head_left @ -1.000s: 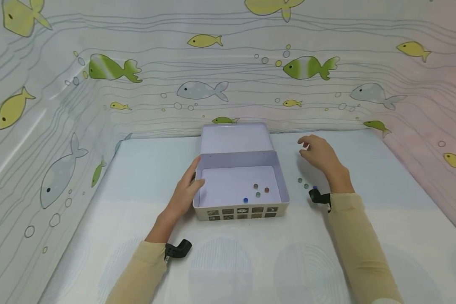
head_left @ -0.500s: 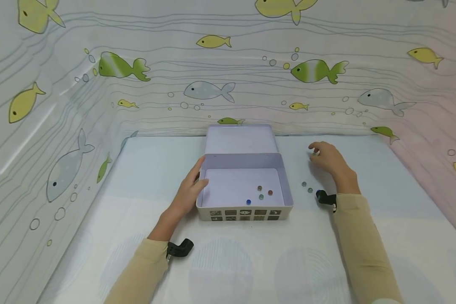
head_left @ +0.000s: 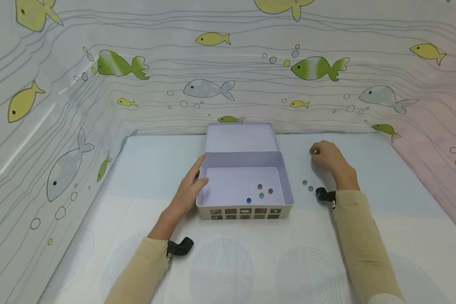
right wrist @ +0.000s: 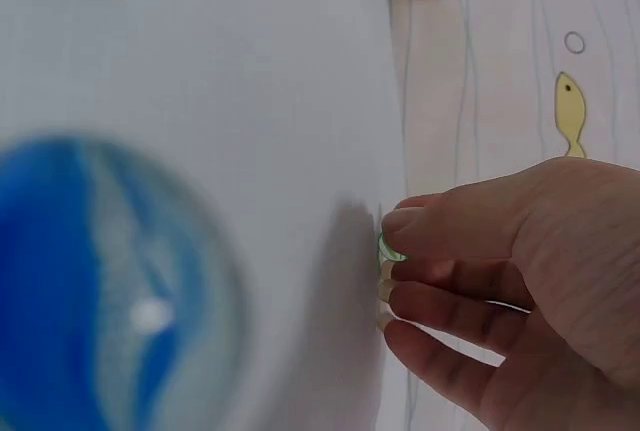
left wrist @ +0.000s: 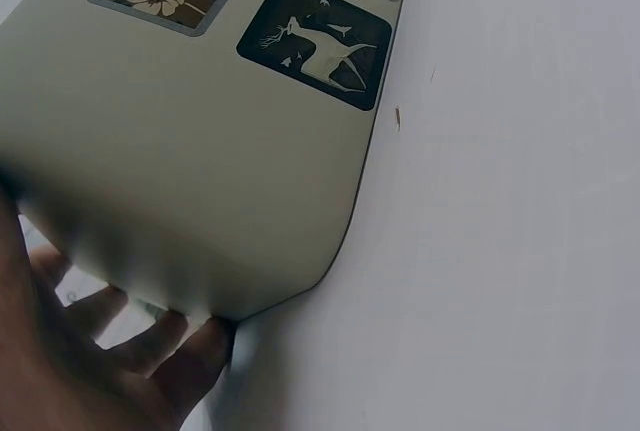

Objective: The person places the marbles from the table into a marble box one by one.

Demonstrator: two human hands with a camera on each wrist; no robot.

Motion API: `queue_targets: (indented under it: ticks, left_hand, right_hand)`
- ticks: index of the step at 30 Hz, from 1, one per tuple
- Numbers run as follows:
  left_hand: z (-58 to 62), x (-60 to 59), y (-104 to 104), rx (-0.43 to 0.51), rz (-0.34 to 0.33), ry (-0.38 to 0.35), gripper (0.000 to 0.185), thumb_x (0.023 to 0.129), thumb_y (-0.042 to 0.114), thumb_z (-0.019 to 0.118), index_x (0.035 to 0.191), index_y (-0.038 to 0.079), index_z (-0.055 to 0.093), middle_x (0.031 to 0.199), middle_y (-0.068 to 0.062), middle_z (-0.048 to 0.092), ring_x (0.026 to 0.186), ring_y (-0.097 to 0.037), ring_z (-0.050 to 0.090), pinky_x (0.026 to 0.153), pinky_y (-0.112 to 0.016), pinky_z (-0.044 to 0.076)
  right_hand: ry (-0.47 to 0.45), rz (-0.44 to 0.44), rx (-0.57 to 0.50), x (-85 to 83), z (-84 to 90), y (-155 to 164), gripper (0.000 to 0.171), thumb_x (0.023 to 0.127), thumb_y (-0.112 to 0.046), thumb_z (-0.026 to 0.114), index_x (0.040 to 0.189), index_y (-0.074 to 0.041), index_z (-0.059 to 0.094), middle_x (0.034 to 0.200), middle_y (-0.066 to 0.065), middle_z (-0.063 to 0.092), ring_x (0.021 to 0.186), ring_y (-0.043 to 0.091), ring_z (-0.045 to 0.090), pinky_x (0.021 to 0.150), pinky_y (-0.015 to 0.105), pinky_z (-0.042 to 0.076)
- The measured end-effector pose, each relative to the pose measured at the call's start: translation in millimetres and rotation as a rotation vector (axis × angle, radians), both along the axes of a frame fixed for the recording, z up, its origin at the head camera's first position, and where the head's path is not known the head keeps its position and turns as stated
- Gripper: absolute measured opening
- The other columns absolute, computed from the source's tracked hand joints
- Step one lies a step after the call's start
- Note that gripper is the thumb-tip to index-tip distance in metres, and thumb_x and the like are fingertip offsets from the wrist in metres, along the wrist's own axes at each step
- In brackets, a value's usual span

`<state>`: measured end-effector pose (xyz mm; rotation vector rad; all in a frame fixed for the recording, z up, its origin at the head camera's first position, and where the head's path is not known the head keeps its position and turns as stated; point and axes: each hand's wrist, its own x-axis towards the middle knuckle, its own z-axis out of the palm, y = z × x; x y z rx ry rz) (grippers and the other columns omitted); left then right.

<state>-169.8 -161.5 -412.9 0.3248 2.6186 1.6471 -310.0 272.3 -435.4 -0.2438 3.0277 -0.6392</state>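
Observation:
An open white tin box (head_left: 285, 192) stands mid-table with its lid (head_left: 240, 137) leaning back. Several marbles (head_left: 261, 191) lie on its floor near the front. My left hand (head_left: 188, 190) holds the box's left wall, thumb over the rim; in the left wrist view its fingers (left wrist: 150, 356) curl against the box's outer side (left wrist: 190, 161). My right hand (head_left: 328, 158) rests on the table to the right of the box and pinches a small green marble (right wrist: 388, 249) between thumb and fingertips. Two marbles (head_left: 308, 185) lie loose on the table near that wrist. A blue marble (right wrist: 100, 291) looms blurred close to the right wrist camera.
Fish-patterned curtain walls (head_left: 228, 71) close the table in on the left, back and right. The pale tablecloth (head_left: 235, 261) stretches bare in front of the box.
My right hand has moved slightly right and lowered onto the table, its fingers closing into a pinch on a green marble. The left hand has stayed on the box.

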Motion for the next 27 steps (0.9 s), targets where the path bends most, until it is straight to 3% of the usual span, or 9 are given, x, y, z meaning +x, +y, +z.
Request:
queue_targets:
  ticks: [3, 9, 12, 27]
  left_hand:
    - [-3.4, -2.7, -0.8, -0.008, 0.002, 0.0, 0.069, 0.098, 0.01, 0.042, 0.161, 0.012, 0.014, 0.168, -0.009, 0.014, 0.156, -0.031, 0.014, 0.125, -0.055, 0.016]
    - [-33.6, -18.7, -8.7, 0.007, 0.009, 0.019, 0.069, 0.1, 0.015, 0.043, 0.161, 0.026, 0.013, 0.168, 0.002, 0.012, 0.156, -0.027, 0.014, 0.126, -0.054, 0.015]
    - [-40.3, -20.5, -9.9, 0.003, 0.012, 0.04, 0.069, 0.1, 0.019, 0.043, 0.16, 0.03, 0.013, 0.168, 0.007, 0.012, 0.156, -0.023, 0.014, 0.126, -0.053, 0.015]
    - [-40.4, -19.5, -10.2, -0.002, 0.009, 0.056, 0.07, 0.098, 0.022, 0.043, 0.159, 0.036, 0.013, 0.167, 0.011, 0.013, 0.156, -0.021, 0.015, 0.126, -0.052, 0.016]
  right_hand:
    - [-0.003, -0.003, 0.009, 0.9, -0.3, 0.9, 0.027, 0.089, -0.002, 0.052, 0.109, 0.006, 0.068, 0.109, 0.028, 0.061, 0.099, 0.04, 0.054, 0.088, 0.056, 0.045]
    - [-0.04, -0.022, 0.011, 4.1, -0.8, 0.2, 0.025, 0.089, -0.001, 0.053, 0.108, 0.005, 0.068, 0.109, 0.027, 0.061, 0.099, 0.04, 0.053, 0.087, 0.055, 0.046]
    - [-0.063, -0.026, 0.009, 6.5, -0.3, -0.5, 0.026, 0.089, -0.001, 0.052, 0.109, 0.004, 0.068, 0.11, 0.027, 0.061, 0.1, 0.04, 0.053, 0.089, 0.055, 0.046]
    - [-0.041, -0.012, -0.025, 17.2, 4.0, -12.2, 0.025, 0.091, -0.006, 0.053, 0.109, 0.003, 0.068, 0.108, 0.025, 0.061, 0.098, 0.037, 0.053, 0.084, 0.051, 0.047]
